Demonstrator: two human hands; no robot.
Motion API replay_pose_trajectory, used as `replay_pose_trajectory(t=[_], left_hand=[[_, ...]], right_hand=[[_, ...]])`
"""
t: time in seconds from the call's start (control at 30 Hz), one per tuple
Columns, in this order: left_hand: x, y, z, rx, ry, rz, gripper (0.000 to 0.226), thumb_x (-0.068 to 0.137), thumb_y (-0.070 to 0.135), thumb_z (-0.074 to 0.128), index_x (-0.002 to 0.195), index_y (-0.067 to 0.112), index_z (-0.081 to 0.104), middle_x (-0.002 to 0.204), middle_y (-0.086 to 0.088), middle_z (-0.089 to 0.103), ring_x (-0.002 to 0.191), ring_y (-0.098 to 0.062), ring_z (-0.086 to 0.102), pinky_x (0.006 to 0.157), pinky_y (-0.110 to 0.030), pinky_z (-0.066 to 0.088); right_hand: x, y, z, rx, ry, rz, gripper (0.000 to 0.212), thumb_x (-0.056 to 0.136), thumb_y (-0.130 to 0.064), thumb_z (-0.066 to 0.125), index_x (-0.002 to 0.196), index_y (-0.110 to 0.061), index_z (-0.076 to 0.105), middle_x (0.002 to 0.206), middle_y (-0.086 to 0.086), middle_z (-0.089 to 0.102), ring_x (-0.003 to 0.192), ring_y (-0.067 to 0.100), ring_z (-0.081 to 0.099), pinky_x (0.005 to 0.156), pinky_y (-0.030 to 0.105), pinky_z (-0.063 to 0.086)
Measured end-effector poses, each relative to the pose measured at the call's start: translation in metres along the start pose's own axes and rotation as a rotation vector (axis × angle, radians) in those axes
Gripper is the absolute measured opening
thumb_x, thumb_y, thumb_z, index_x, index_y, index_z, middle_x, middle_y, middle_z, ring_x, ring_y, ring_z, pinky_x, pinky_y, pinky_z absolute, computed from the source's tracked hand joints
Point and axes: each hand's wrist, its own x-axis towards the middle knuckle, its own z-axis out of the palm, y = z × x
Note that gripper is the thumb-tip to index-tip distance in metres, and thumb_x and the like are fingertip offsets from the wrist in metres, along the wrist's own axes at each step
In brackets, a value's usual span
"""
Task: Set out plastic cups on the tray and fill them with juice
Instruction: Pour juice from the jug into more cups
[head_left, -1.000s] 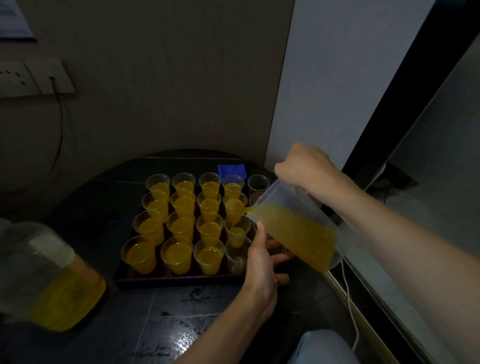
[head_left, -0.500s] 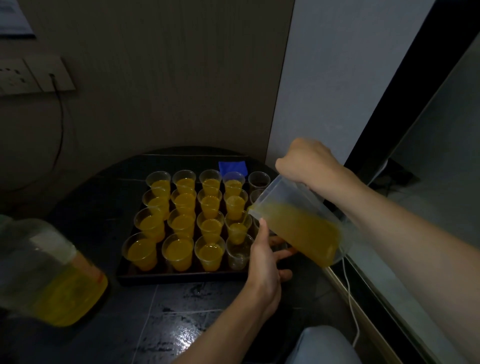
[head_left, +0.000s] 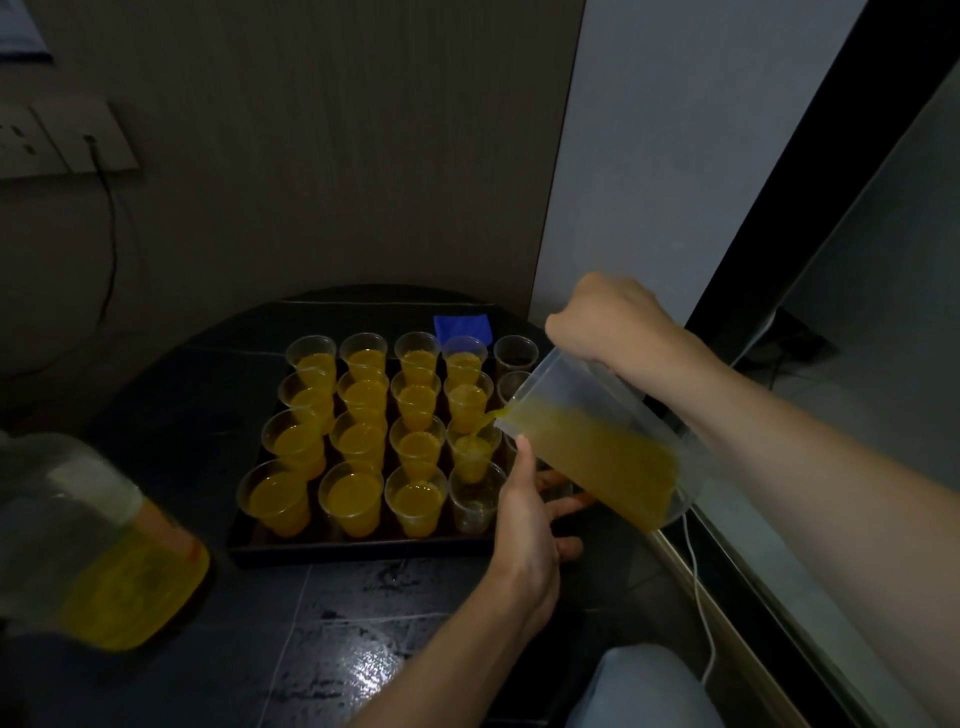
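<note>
One tilted jug (head_left: 587, 384) in right grip (head_left: 608, 322) pours juice (head_left: 613, 467) into cup (head_left: 470, 452).

A pale socket plate (head_left: 62, 140) is mounted on the wood-grain wall (head_left: 311, 156) at the upper left. A black cable (head_left: 111, 244) is plugged into it and hangs down the wall. A lighter, plain panel (head_left: 675, 130) is set to the right of that wall and is bordered by a black frame (head_left: 810, 156) running diagonally toward the lower right. A dark, glossy tabletop (head_left: 363, 623) with pale marbled streaks is seen below, its far edge rounded. A small blue rectangular item (head_left: 462, 327), its material not discernible, is laid near that far edge. A thin white cable (head_left: 696, 582) is draped along the table's right side.
</note>
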Motion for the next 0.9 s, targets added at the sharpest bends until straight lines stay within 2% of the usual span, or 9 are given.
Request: replay_pose_trajectory(t=[0.1,0.23,0.4,0.57,0.7,0.9], left_hand=[[0.001,-0.001,-0.001,0.006,-0.009,0.006,0.054,0.100,0.067,0.028,0.138,0.038,0.053,0.127,-0.002,0.067,0.110,-0.023,0.068,0.059,-0.027,0.040],[0.002,-0.003,-0.003,-0.015,-0.012,0.004,0.053,0.099,0.067,0.031,0.137,0.037,0.054,0.126,-0.004,0.067,0.107,-0.024,0.069,0.053,-0.024,0.039],[0.005,-0.003,-0.003,0.011,-0.010,0.007,0.052,0.098,0.069,0.031,0.135,0.042,0.054,0.126,-0.001,0.067,0.110,-0.022,0.069,0.059,-0.029,0.041],[0.007,-0.001,-0.010,0.025,0.025,0.028,0.053,0.098,0.069,0.032,0.126,0.035,0.062,0.121,-0.001,0.070,0.111,-0.024,0.067,0.057,-0.026,0.039],[0.000,-0.003,-0.013,0.029,0.052,0.043,0.056,0.098,0.068,0.034,0.123,0.028,0.064,0.118,-0.002,0.072,0.104,-0.021,0.068,0.053,-0.024,0.037],[-0.021,-0.006,-0.014,0.032,0.040,0.085,0.057,0.099,0.066,0.031,0.120,0.026,0.065,0.110,0.000,0.070,0.090,-0.013,0.064,0.055,-0.026,0.037]], right_hand=[[0.002,-0.001,0.002,0.009,0.003,0.001,0.030,0.098,-0.028,0.057,0.074,-0.012,0.048,0.075,0.005,0.052,0.064,0.020,0.052,0.048,0.028,0.033],[0.001,0.001,0.004,0.009,0.002,-0.018,0.031,0.098,-0.027,0.057,0.072,-0.012,0.047,0.073,0.005,0.050,0.061,0.018,0.050,0.048,0.027,0.033],[0.000,0.005,0.003,0.031,0.033,-0.019,0.031,0.098,-0.026,0.056,0.071,-0.013,0.047,0.070,0.005,0.049,0.059,0.018,0.048,0.048,0.029,0.034],[-0.005,0.014,0.009,0.093,0.065,-0.011,0.034,0.098,-0.026,0.057,0.069,-0.015,0.043,0.070,0.005,0.048,0.060,0.018,0.047,0.048,0.029,0.030],[-0.016,0.020,0.011,0.136,0.088,0.006,0.030,0.097,-0.025,0.057,0.072,-0.014,0.045,0.075,0.005,0.052,0.063,0.018,0.049,0.047,0.028,0.029],[-0.040,0.022,0.007,0.159,0.110,-0.007,0.031,0.093,-0.023,0.058,0.068,-0.016,0.042,0.070,0.005,0.048,0.066,0.023,0.052,0.048,0.028,0.030]])
